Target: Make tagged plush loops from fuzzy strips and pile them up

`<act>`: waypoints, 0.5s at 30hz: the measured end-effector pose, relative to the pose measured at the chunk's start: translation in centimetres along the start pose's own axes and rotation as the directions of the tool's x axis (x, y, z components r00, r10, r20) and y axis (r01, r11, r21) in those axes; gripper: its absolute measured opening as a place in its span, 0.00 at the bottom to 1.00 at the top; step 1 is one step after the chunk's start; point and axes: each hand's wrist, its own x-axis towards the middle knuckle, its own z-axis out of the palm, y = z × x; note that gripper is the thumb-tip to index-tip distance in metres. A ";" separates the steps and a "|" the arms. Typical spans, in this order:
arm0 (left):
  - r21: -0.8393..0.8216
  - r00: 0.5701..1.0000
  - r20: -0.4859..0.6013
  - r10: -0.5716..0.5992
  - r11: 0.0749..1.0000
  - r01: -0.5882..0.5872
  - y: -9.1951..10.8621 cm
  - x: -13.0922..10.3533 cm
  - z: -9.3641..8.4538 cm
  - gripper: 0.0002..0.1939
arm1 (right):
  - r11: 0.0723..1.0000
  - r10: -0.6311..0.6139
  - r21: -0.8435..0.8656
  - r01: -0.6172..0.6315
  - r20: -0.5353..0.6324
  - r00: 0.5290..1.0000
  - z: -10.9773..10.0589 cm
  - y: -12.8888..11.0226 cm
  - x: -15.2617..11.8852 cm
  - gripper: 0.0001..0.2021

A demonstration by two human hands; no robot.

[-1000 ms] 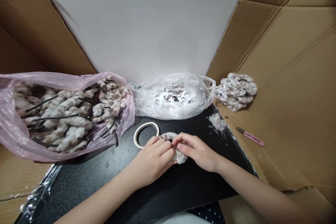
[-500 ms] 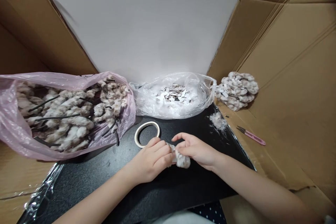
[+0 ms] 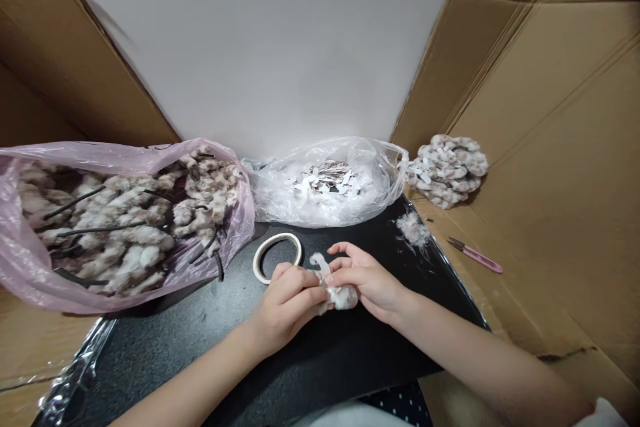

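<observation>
A small piece of pale fur (image 3: 343,297) is held between my two hands above the black table (image 3: 225,360). My left hand (image 3: 293,300) has its fingers wrapped round the left part of it. On the right, my right hand (image 3: 367,283) pinches a white strip (image 3: 321,263) that stands up from the fur, its end curled. A roll of cream tape (image 3: 258,265) lies flat just behind my left hand.
Furry pieces and black strips fill a pink plastic bag (image 3: 173,290) at left. A clear bag (image 3: 280,207) holds white slips at the back. To the right are a fur bundle (image 3: 450,170), loose fluff (image 3: 414,229) and pink snips (image 3: 483,259). Cardboard walls (image 3: 565,167) flank the table.
The white strip now sticks up between my hands, where it was hardly visible before. My right fingers have closed in on it, and the fur piece has shifted slightly up. The view has moved a little.
</observation>
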 end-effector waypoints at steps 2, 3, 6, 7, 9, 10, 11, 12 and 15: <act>-0.039 0.997 -0.051 -0.065 0.997 0.064 0.1 0.0 0.1 0.04 | 0.998 -0.056 0.005 0.056 -0.008 0.998 0.3 0.0 -0.1 0.25; -0.064 0.992 -0.061 -0.114 0.992 0.110 0.2 0.1 0.1 0.04 | 0.996 -0.088 0.002 0.089 -0.013 0.996 0.5 0.1 -0.1 0.25; -0.182 0.957 -0.046 -0.288 0.944 0.275 0.7 0.5 0.2 0.02 | 0.980 -0.196 -0.033 0.195 -0.023 0.980 0.6 0.2 -0.1 0.24; -0.234 0.938 -0.024 -0.345 0.914 0.331 0.8 0.7 0.1 0.01 | 0.972 -0.229 -0.056 0.228 -0.023 0.973 0.6 0.3 -0.1 0.24; -0.334 0.899 0.040 -0.436 0.842 0.423 1.1 0.9 0.1 0.01 | 0.955 -0.279 -0.112 0.276 -0.013 0.960 0.5 0.4 -0.1 0.23; -0.369 0.881 0.076 -0.468 0.807 0.460 1.2 1.0 0.1 0.01 | 0.947 -0.294 -0.139 0.291 -0.004 0.956 0.4 0.4 -0.1 0.23; -0.389 0.864 0.108 -0.492 0.779 0.492 1.3 1.1 0.1 0.02 | 0.942 -0.299 -0.156 0.296 0.006 0.954 0.3 0.3 -0.1 0.23; -0.393 0.850 0.129 -0.511 0.761 0.517 1.3 1.1 0.0 0.03 | 0.944 -0.286 -0.162 0.286 0.024 0.958 0.1 0.3 -0.1 0.23; -0.366 0.839 0.141 -0.525 0.760 0.537 1.1 1.1 0.0 0.06 | 0.968 -0.185 -0.156 0.199 0.099 0.978 -0.1 -0.2 -0.2 0.23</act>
